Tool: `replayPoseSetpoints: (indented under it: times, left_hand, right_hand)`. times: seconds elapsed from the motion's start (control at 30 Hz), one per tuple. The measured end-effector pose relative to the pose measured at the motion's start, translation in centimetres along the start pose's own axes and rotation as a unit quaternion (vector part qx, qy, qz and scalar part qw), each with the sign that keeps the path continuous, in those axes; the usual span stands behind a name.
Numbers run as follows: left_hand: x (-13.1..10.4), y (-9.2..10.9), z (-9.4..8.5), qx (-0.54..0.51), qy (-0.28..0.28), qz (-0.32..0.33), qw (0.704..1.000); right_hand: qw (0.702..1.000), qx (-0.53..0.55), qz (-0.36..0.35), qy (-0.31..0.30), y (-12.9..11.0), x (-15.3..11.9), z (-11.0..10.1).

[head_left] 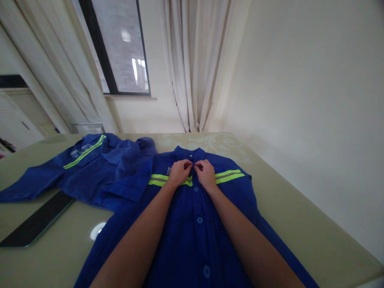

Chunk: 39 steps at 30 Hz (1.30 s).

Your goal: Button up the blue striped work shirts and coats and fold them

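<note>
A blue work jacket [183, 244] with a yellow-green reflective stripe lies front up on the table, its collar pointing away from me. Several blue buttons run down its front placket. Just below the collar, my left hand [180, 172] pinches the placket edge from the left. My right hand [205, 174] pinches it from the right, fingertips close to those of the left. Whatever button or buttonhole sits between the fingertips is hidden. The lower buttons [199, 220] show between my forearms.
A second blue garment [117, 160] with a matching stripe lies crumpled at the left, touching the jacket. Partly under it is a dark flat strip [36, 220]. The glossy table [288, 208] borders a white wall on the right; curtains [192, 60] hang behind.
</note>
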State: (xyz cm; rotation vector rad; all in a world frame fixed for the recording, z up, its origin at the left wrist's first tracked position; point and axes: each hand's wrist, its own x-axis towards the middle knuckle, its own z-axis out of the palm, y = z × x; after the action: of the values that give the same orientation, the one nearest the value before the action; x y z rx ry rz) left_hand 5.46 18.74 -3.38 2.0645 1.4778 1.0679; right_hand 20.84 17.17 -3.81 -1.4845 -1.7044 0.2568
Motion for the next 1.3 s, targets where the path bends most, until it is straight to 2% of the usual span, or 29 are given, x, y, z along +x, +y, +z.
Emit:
replayPoseSetpoints:
  times: [0.17, 0.53, 1.03, 1.3]
  left_hand:
    - [0.1, -0.1, 0.1, -0.037, -0.002, 0.001, 0.999]
    - [0.2, -0.4, 0.6, -0.049, 0.012, -0.006, 0.999]
    - [0.1, -0.1, 0.1, -0.076, 0.006, -0.003, 0.997]
    - [0.4, -0.5, 0.3, -0.119, -0.002, -0.014, 0.993]
  right_hand:
    - [1.0, 0.007, -0.014, 0.016, 0.1, -0.1, 0.0]
    - [0.999, 0.018, -0.009, 0.031, 0.3, -0.1, 0.1]
    - [1.0, 0.017, 0.005, 0.011, -0.1, -0.2, 0.0]
    - [1.0, -0.023, 0.004, 0.014, -0.8, -0.4, -0.5]
